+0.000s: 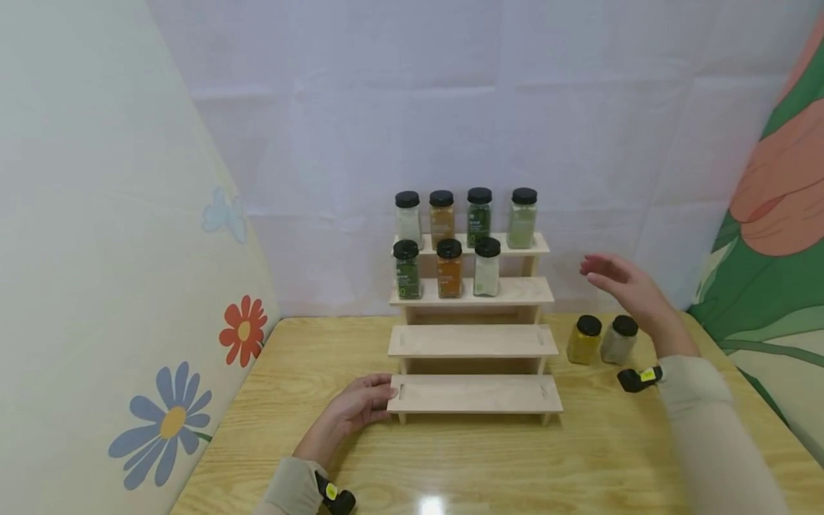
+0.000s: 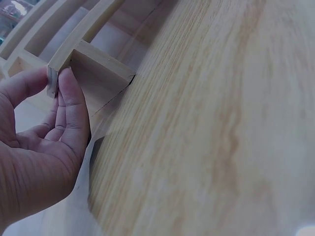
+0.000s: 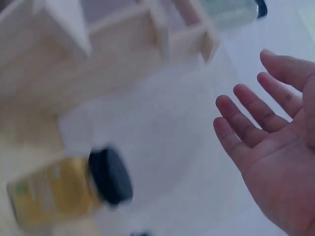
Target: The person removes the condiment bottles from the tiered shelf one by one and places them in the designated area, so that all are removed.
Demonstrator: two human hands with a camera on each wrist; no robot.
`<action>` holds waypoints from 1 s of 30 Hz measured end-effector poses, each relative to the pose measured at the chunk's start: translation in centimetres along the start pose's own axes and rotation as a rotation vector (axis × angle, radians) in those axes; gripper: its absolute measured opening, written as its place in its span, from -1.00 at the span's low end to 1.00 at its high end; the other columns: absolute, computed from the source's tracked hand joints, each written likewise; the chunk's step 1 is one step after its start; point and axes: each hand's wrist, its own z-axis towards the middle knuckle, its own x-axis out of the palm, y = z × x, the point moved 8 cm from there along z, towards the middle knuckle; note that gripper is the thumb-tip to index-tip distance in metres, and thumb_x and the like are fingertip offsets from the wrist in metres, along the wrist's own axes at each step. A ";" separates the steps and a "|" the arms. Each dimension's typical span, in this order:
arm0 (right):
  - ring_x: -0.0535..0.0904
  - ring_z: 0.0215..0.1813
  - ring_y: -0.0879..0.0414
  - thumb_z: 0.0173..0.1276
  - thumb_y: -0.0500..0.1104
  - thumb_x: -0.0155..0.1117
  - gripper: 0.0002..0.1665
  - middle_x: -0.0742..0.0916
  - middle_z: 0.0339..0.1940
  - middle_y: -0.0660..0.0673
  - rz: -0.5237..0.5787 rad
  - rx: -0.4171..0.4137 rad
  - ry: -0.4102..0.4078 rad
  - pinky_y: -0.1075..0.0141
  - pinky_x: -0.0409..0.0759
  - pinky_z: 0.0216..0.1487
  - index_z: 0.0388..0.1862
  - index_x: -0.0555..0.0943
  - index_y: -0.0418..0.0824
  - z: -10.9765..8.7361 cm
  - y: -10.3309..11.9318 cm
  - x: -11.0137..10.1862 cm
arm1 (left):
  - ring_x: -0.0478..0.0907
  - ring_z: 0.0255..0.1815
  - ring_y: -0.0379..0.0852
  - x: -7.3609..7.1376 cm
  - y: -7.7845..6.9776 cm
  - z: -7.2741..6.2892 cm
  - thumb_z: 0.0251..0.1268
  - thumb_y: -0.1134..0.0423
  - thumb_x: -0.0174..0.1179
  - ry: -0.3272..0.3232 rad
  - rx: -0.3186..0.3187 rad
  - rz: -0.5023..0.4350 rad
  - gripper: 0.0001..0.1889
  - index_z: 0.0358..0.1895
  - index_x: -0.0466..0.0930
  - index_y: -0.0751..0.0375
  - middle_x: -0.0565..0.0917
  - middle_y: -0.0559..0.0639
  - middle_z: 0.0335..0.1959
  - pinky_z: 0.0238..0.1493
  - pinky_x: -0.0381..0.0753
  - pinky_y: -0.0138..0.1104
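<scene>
My left hand (image 1: 360, 406) pinches the left end of the lowest step of a light wooden tiered spice rack (image 1: 473, 395); the left wrist view has thumb and index finger on either side of the board's end. My right hand (image 1: 621, 286) is in the air right of the rack, fingers spread and holding nothing. Below it on the table stand a spice jar of yellow powder (image 1: 584, 342) and a spice jar of greyish contents (image 1: 619, 342), both black-lidded. The yellow jar also shows, blurred, in the right wrist view.
Several black-capped spice jars, one with pale green contents (image 1: 522, 220), line the top step. The second step holds three, including an orange one (image 1: 449, 270), towards its left and middle. A white cloth (image 1: 341, 143) hangs behind the wooden table (image 1: 309, 343); flower-patterned panels flank both sides.
</scene>
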 end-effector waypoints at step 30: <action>0.41 0.41 -0.21 0.56 -0.21 0.16 -0.40 0.47 0.43 -0.37 0.225 -0.100 0.092 0.04 0.38 0.42 0.49 0.30 -0.37 5.0 6.6 7.5 | 0.71 -0.15 -0.14 -0.1 0.3 0.3 0.42 0.33 0.22 0.000 -0.011 -0.014 -0.35 0.46 0.17 0.49 0.73 0.00 -0.10 -0.21 0.69 -0.31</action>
